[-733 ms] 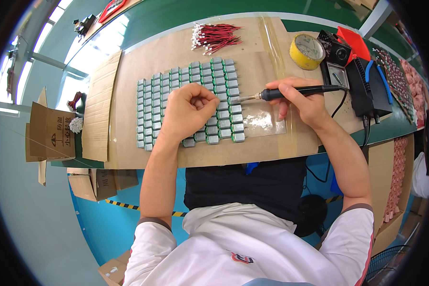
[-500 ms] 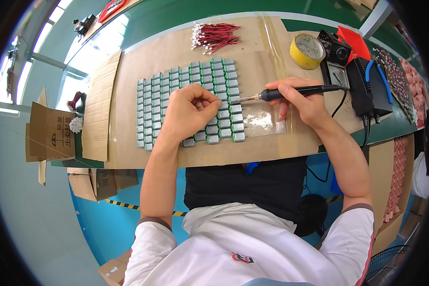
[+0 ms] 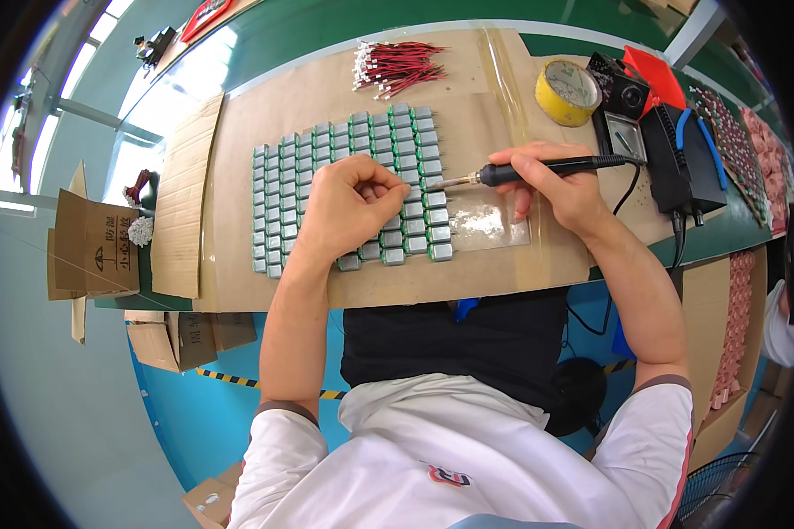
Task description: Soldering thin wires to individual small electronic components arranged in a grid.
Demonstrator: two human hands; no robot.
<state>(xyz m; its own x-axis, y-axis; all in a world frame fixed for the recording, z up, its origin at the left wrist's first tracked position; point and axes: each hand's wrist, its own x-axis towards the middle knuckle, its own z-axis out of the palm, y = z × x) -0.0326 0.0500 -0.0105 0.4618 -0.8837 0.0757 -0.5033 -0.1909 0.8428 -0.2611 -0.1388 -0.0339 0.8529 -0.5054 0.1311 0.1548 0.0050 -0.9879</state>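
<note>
Rows of small grey metal-cased blocks with green circuit boards [image 3: 282, 185] lie packed side by side on brown paper in front of me. Above the middle of these rows, my left hand [image 3: 353, 203] is closed in a pinch; whatever sits between its fingertips is too small to make out. A soldering iron [image 3: 556, 167] with a black handle is gripped in my right hand [image 3: 560, 194]. Its metal tip points left and reaches the right-hand column of blocks, close to my left fingertips. Part of the rows is covered by my left hand.
Red wires with white connectors [image 3: 401, 69] lie beyond the blocks. At the right are yellow tape [image 3: 568, 93], a black soldering station [image 3: 679, 167], blue-handled pliers [image 3: 706, 145] and a red tray [image 3: 657, 79]. Cardboard [image 3: 185, 203] and an open carton [image 3: 97, 247] stand left.
The soldering iron and my right hand have shifted very slightly to the left. My left hand stays in the same place, still pinched.
</note>
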